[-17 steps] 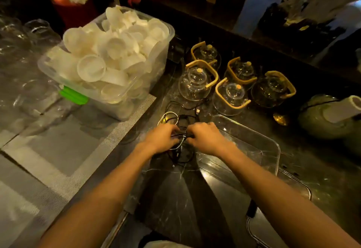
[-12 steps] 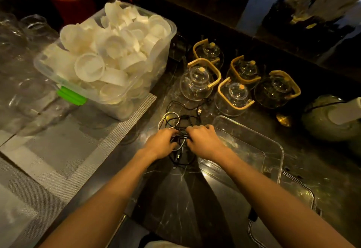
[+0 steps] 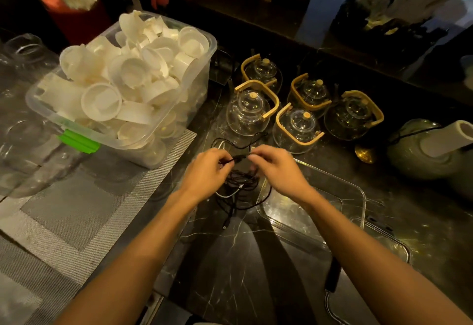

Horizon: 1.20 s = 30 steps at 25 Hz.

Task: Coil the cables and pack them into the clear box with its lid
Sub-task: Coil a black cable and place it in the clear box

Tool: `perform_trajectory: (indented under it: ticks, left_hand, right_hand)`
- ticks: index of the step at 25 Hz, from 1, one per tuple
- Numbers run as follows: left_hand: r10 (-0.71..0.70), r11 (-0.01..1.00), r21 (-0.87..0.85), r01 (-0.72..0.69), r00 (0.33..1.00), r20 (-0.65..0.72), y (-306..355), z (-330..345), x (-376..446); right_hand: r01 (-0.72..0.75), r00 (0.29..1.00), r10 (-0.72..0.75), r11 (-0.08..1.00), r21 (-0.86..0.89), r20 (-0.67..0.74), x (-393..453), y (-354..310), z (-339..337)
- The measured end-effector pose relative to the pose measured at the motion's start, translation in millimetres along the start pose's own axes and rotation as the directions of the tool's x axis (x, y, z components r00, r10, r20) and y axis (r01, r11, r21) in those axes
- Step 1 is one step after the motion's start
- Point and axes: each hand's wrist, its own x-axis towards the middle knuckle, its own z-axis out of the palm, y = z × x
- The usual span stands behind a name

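Observation:
A tangle of thin black cables [image 3: 242, 182] with a white one among them lies on the dark marble counter [image 3: 230, 260]. My left hand [image 3: 204, 171] and my right hand [image 3: 276, 166] each pinch a stretch of black cable, held taut between them just above the tangle. One plug end trails toward me on the counter. The clear box [image 3: 358, 196] stands open just right of the tangle, under my right wrist. Its clear lid [image 3: 401, 245] lies flat beside it, nearer the right edge.
A big clear tub of white cups [image 3: 122, 86] with a green latch sits at the left on a grey mat [image 3: 76, 209]. Several glass teapots with wooden handles [image 3: 297, 130] stand behind the cables. A green pot [image 3: 419, 150] is at the right, and glassware lines the far left.
Both hands have lifted off the tangle and drawn a length of black cable up between them. The camera has tilted slightly.

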Motion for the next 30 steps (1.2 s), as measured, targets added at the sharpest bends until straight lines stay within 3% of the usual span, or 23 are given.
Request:
perform_trajectory:
  ticks: [2,5,9,13,18,20,22,25,28,30]
  left_hand:
    - [0.005,1.0,0.007,-0.004,1.0,-0.015,-2,-6,3]
    - [0.007,0.999,-0.044,-0.007,1.0,-0.006,5,-11,3]
    - [0.016,0.914,-0.405,0.0,0.999,0.037,38,-21,-1]
    - [0.02,0.805,-0.594,-0.01,1.0,0.01,67,-36,1]
    - [0.061,0.69,-0.722,0.052,0.99,0.13,90,-37,-5]
    - [0.087,0.651,-0.754,0.095,0.976,0.198,94,-35,-8]
    - [0.098,0.605,-0.788,0.114,0.972,0.216,96,-37,-8]
    - [0.125,0.694,-0.717,0.064,0.97,0.207,105,-43,-10]
    - [0.243,0.819,-0.572,0.039,0.88,0.408,114,-43,-14]
    - [0.286,0.858,-0.513,-0.021,0.85,0.443,119,-46,-15]
  right_hand:
    - [-0.036,0.996,0.058,0.959,0.282,-0.07,-4,-10,-20]
    - [-0.063,0.98,0.153,0.84,0.538,-0.124,-14,-20,-46]
    - [-0.069,0.97,0.221,0.654,0.754,-0.103,-26,-29,-69]
    - [-0.032,0.972,0.227,0.359,0.933,-0.054,-33,-43,-85]
    - [-0.029,0.984,0.173,-0.012,0.999,0.031,-40,-73,-105]
    - [-0.037,0.99,0.132,-0.075,0.996,0.047,-43,-85,-113]
    - [-0.064,0.991,0.114,-0.063,0.996,0.071,-47,-93,-117]
    - [-0.077,0.986,0.136,-0.118,0.99,0.093,-49,-107,-114]
    - [-0.042,0.985,0.156,-0.193,0.98,0.073,-41,-126,-108]
    - [-0.029,0.99,0.125,-0.231,0.973,0.059,-34,-139,-109]
